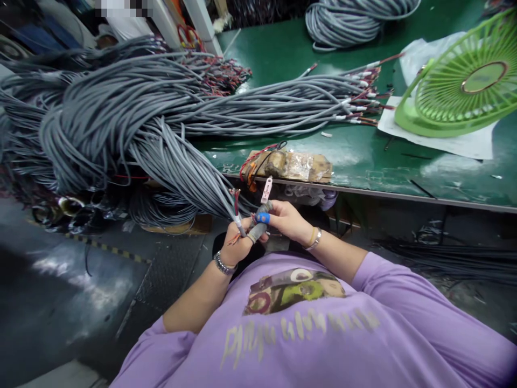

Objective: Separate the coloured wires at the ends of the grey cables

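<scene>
Just in front of my body, my left hand (238, 241) is closed around the end of a grey cable (238, 222). Thin red and bare copper strands stick out by its fingers. My right hand (290, 220), with blue tape on the thumb, meets it in a pinch on thin wire ends at the cable's tip, which the fingers partly hide. Grey wrapping covers a fingertip on each hand. From the left, a bundle of grey cables (181, 156) runs down to my hands. A small pale tag-like piece (267, 190) stands just above my right fingers.
More grey cables (100, 102) lie heaped across the green table (363, 167). A taped cardboard piece (309, 166) with red and black wires sits at the front edge. At right stands a green fan (464, 81) on white paper. Behind is a coiled grey cable (347, 24).
</scene>
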The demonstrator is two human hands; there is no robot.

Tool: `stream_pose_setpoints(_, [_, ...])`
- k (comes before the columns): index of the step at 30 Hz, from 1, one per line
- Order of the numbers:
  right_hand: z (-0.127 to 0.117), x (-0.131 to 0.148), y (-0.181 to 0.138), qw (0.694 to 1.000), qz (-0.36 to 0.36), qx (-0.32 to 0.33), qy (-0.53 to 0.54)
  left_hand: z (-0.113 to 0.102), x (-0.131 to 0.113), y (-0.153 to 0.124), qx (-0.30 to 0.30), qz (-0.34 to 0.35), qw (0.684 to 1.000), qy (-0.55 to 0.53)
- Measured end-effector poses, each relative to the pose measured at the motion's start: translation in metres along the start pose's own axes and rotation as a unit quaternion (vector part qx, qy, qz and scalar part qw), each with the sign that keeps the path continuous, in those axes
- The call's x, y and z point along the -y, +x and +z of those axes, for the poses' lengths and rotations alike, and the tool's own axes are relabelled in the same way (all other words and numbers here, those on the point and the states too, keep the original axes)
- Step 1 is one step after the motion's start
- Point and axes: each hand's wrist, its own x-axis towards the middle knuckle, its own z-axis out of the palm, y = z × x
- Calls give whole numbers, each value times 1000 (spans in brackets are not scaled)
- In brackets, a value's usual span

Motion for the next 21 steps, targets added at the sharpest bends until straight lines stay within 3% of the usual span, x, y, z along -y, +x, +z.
stream_pose_setpoints(6, [-3,4,-1,996,14,-90,7,7,13,0,-117,-26,988,-93])
stream_pose_setpoints(10, [-13,6,1,985,27,-143,88,11,11,1,-157,-33,974,-161])
stream_pose_setpoints(13, [-18,11,8,979,69,-126,145,10,5,1,-144,-32,972,-180])
stream_pose_setpoints(17, [-15,20,19,982,111,6,156,5,-3,7,-103,-32,972,-208])
stream_pose_setpoints(19, [-12,22,22,992,52,-14,116,2,-6,11,-80,-37,972,-220])
stream_pose_setpoints(21, [-9,21,24,995,-29,-87,43,1,-8,16,-56,-45,972,-224])
